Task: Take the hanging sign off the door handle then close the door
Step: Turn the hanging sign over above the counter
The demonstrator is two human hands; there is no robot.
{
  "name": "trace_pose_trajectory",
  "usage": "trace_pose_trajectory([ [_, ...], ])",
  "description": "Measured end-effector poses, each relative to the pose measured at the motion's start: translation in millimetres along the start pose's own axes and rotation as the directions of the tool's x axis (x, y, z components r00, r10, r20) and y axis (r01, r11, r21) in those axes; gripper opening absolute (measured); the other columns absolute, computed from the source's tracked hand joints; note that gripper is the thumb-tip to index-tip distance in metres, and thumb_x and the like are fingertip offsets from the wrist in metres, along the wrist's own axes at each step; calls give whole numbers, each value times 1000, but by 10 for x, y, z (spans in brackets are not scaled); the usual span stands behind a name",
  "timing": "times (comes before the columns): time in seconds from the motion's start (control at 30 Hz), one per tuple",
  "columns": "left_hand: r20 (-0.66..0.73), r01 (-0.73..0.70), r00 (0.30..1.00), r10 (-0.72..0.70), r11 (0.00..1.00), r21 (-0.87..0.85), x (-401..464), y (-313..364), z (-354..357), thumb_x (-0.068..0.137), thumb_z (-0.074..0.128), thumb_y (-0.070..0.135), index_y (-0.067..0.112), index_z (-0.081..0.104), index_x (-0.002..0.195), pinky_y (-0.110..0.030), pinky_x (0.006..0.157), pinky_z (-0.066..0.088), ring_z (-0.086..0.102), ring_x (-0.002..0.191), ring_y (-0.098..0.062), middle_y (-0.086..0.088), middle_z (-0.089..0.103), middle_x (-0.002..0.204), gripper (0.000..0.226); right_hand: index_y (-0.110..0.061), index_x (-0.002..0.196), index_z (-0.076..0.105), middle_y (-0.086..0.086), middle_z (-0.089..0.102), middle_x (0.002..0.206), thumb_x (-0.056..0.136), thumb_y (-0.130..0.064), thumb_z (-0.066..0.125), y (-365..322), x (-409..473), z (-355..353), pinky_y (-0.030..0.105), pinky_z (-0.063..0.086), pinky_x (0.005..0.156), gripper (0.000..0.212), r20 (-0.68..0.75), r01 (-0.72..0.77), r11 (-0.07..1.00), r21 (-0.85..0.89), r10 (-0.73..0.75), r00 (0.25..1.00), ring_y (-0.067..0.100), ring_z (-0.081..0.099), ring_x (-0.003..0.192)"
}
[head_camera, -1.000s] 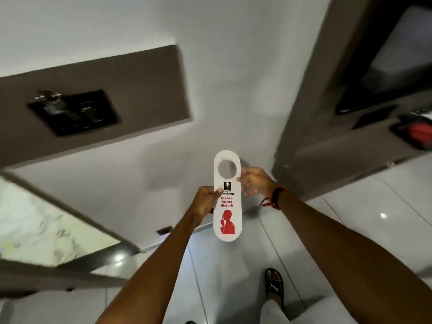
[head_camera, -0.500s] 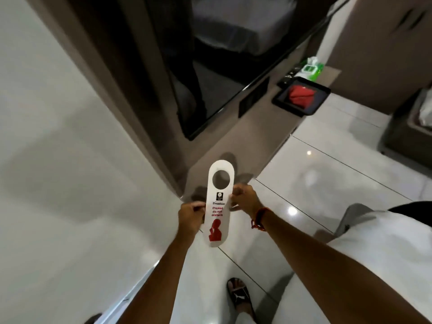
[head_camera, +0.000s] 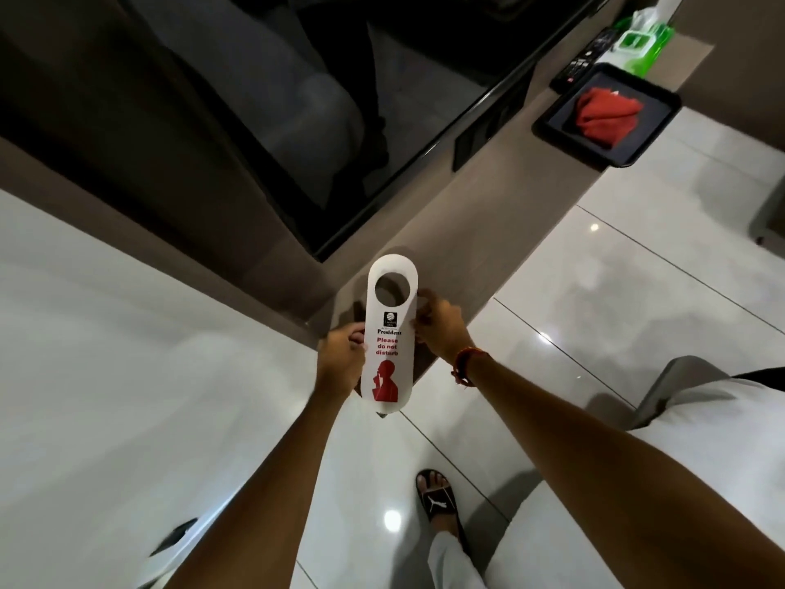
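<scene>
A white hanging sign point(head_camera: 388, 333) with a round hole at its top and red "Please do not disturb" print is held upright in front of me. My left hand point(head_camera: 340, 359) pinches its left edge near the middle. My right hand point(head_camera: 439, 323), with a red wristband, grips its right edge a little higher. The door and its handle are out of view.
A dark wall-mounted screen point(head_camera: 297, 99) sits in a brown panel above a brown ledge point(head_camera: 488, 197). On the ledge are a black tray point(head_camera: 552, 125) with a red cloth point(head_camera: 605, 116), a remote and a green wipes pack point(head_camera: 637, 44). White wall lies left, glossy tiled floor point(head_camera: 637, 299) right.
The view has swung right, away from the door frame towards the screen and ledge. Both hands keep the same hold on the sign, which stays in front of me.
</scene>
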State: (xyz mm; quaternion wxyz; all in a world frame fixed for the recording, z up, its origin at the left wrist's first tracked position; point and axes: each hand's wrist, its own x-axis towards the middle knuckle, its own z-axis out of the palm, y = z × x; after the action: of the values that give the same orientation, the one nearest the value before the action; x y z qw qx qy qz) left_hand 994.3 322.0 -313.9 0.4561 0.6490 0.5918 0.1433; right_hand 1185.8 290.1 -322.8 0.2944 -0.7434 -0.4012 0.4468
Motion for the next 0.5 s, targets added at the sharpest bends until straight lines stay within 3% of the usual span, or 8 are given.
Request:
trace_pose_trajectory([
  [0.13, 11, 30, 999, -30, 999, 13, 15, -22, 3, 97, 63, 13, 9, 67, 113, -45, 88, 60, 73, 97, -30, -10, 73, 116, 17, -22, 161, 36, 17, 62, 131, 97, -13, 72, 109, -16, -38, 53, 56, 106, 74, 71, 158, 951, -267, -144, 987, 36, 63, 121],
  [0.27, 81, 72, 994, -75, 997, 41, 69, -75, -31, 95, 66, 16, 22, 62, 114, -48, 86, 59, 72, 92, -23, 4, 68, 110, 20, -26, 162, 36, 17, 47, 151, 96, -39, 72, 259, -49, -29, 57, 44, 114, 76, 79, 275, 717, -640, -294, 953, 42, 44, 136],
  [0.4, 191, 25, 980, -57, 986, 166, 99, -119, -81, 94, 67, 14, 22, 58, 131, -53, 93, 53, 65, 115, -31, 3, 57, 123, 39, -35, 163, 31, 14, 22, 171, 103, -52, 57, 372, -27, -45, 65, 16, 125, 67, 160, 320, 634, -704, -298, 941, 47, 21, 155],
  [0.5, 236, -48, 972, -15, 964, 260, 104, -142, -102, 93, 68, 14, 22, 54, 134, -54, 97, 51, 60, 121, -32, -2, 55, 134, 43, -36, 166, 16, 11, 2, 175, 96, -69, 55, 439, -36, -16, 67, 0, 125, 86, 206, 325, 605, -727, -259, 944, 45, 4, 160],
])
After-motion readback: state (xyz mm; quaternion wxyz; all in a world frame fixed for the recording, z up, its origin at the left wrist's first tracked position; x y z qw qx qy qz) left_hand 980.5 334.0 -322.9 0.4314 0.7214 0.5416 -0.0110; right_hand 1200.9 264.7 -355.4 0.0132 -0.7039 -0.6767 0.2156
